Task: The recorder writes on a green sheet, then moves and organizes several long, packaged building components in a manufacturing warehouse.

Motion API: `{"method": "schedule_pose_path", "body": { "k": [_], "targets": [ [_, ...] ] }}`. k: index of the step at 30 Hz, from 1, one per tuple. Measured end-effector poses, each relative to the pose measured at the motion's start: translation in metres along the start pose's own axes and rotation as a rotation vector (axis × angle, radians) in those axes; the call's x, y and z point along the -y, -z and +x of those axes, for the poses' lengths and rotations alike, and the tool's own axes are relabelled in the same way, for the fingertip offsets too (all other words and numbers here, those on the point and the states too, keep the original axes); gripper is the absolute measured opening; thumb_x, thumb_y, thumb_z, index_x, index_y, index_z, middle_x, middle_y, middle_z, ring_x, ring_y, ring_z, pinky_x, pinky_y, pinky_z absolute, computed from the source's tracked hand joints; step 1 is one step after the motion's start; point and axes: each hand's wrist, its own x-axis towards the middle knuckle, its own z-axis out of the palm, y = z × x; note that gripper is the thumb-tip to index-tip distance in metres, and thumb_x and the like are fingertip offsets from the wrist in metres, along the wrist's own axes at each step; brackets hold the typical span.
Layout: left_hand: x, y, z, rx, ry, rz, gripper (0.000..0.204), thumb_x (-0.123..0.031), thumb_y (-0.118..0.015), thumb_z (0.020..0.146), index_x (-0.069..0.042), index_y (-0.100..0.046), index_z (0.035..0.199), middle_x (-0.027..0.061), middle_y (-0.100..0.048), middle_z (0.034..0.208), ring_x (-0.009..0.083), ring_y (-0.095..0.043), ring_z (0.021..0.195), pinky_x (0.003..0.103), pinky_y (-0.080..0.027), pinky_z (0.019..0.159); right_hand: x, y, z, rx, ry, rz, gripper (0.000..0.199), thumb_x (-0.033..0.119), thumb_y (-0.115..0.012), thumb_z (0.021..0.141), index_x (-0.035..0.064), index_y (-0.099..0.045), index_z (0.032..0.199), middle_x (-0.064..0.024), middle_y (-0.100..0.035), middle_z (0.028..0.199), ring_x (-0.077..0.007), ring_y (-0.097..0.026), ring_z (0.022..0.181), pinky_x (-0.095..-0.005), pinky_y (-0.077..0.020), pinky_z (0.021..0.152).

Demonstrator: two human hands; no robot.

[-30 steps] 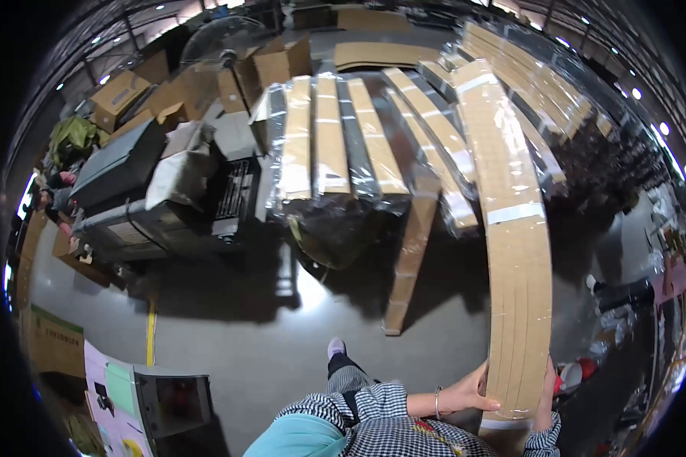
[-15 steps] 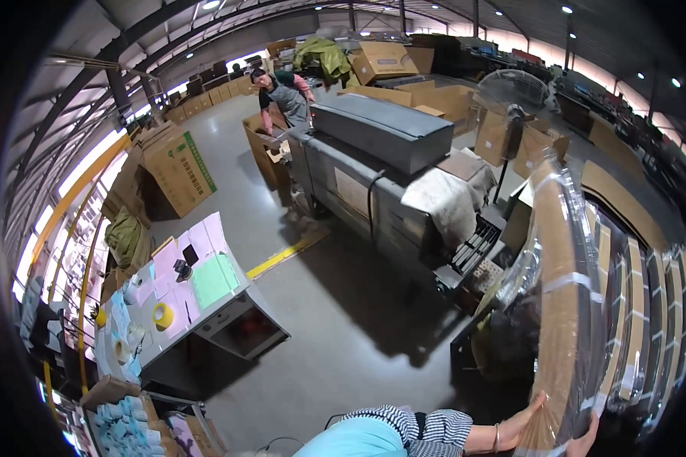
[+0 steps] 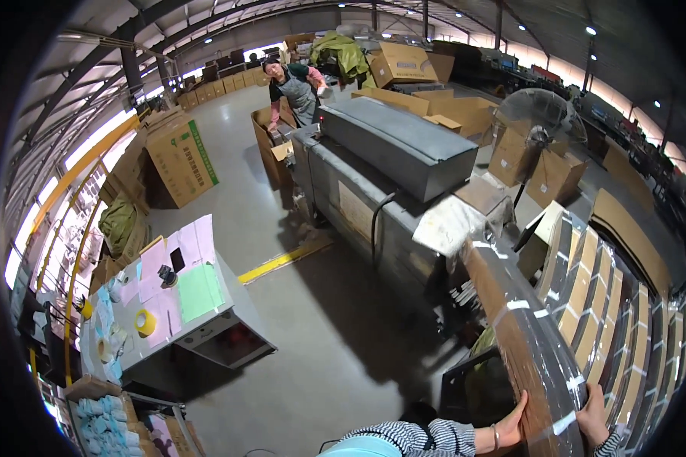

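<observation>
Here I have both hands clasped on the near end of the wrapped cardboard bundle (image 3: 527, 335): my left hand (image 3: 511, 423) flat on its left face, my right hand (image 3: 591, 411) gripping its right edge. Its long axis runs away from me, up and leftward toward the grey machine (image 3: 396, 145). Both hands sit equally near.

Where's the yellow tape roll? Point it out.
In the head view the yellow tape roll lies on the grey worktable at lower left, beside the pale green sheet.
</observation>
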Motion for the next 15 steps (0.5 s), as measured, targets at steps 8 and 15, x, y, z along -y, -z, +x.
{"method": "schedule_pose_path", "body": {
  "k": [8, 15],
  "targets": [
    [-0.036, 0.01, 0.063, 0.377, 0.312, -0.166, 0.054, -0.042, -0.054, 0.096, -0.003, -0.053, 0.134, 0.0153, -0.053, 0.14, 0.0329, -0.044, 0.133, 0.052, -0.027, 0.115, -0.007, 0.029, 0.1, 0.333, -0.103, -0.024, 0.064, 0.025, -0.074, 0.079, -0.0011, -0.051, 0.132, -0.0286, -0.057, 0.124, -0.0395, -0.055, 0.118, -0.0425, -0.0446, 0.098],
    [-0.082, 0.062, 0.106, 0.464, 0.372, -0.055, 0.047, -0.028, -0.048, 0.092, -0.003, -0.057, 0.13, 0.0182, -0.055, 0.138, 0.0312, -0.045, 0.132, 0.049, -0.028, 0.116, -0.015, 0.034, 0.138, 0.349, -0.18, 0.014, 0.076, 0.021, -0.08, 0.071, -0.0002, -0.047, 0.136, -0.0257, -0.056, 0.127, -0.0369, -0.054, 0.117, -0.043, -0.0437, 0.099]
  ]
}}
